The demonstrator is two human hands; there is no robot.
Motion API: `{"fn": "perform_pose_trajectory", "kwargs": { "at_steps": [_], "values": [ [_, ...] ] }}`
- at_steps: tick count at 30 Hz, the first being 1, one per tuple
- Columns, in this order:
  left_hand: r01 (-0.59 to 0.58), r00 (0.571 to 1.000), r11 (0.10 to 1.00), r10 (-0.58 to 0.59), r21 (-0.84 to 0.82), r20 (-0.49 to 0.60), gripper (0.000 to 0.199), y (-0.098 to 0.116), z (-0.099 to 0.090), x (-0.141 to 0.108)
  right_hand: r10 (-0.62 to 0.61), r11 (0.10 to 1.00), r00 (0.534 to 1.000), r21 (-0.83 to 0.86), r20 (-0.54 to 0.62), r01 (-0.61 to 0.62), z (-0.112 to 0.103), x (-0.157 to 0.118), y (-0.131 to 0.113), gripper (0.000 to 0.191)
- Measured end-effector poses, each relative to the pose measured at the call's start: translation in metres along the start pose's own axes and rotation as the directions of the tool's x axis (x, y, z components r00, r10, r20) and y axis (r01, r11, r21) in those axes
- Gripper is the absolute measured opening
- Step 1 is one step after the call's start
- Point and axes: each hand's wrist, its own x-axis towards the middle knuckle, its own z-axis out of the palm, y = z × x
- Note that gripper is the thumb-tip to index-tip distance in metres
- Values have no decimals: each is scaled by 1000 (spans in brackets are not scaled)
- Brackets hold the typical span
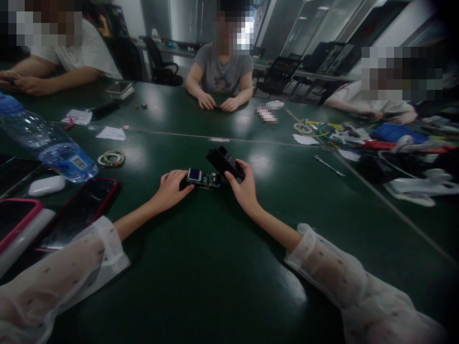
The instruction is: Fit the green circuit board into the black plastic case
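A dark green table [201,277] spreads across the room, crossed by pale seams [172,135] and marked by soft reflections. Black chairs [153,56] stand beyond it, near a long counter [188,52]. Behind rise glass panels [299,31] and a pale wall [133,19]; the light is dim.

Dark-green glossy tabletop [193,286], with seams. Left hand [174,188], sheer white dotted sleeve: grips the left end of a green circuit board with a small square screen [208,180]. Right hand [247,186], matching sleeve: holds a black plastic casing [225,161], tilted, near the board's right end. Left side: clear blue-labelled plastic water bottle [60,149]; white rounded case [47,185]; red-edged black phone [81,210]; pale round bracelets [122,157]. Right side: slim silver metal tool [329,166]; yellow cables [328,126]. Far side: seated person in grey T-shirt [226,71].
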Motion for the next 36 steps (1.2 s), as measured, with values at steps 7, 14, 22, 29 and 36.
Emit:
{"fn": "perform_pose_trajectory", "kwargs": {
  "at_steps": [7, 14, 22, 29, 36],
  "values": [
    [-30, 999, 999, 31, 16, -29, 38, -3, 2, 1, -125, 991, 976, -19, 179, 130, -3, -7, -23, 50],
    [-23, 999, 999, 24, 25, -42, 41, -4, 4, 1, -214, 975, 949, 0, 230, 220, -2, -7, -25, 48],
    [-44, 998, 998, 46, 34, -53, 40, -5, 5, 0, -191, 978, 940, -24, 283, 206, 1, -5, -20, 47],
    [-32, 998, 997, 35, 63, -48, 51, -4, 7, 0, -224, 970, 929, -20, 295, 241, 0, -6, -22, 48],
    [-40, 998, 999, 41, 32, -52, 76, -3, 6, -1, -189, 971, 863, -43, 468, 236, 2, -5, -19, 52]
  ]
}}
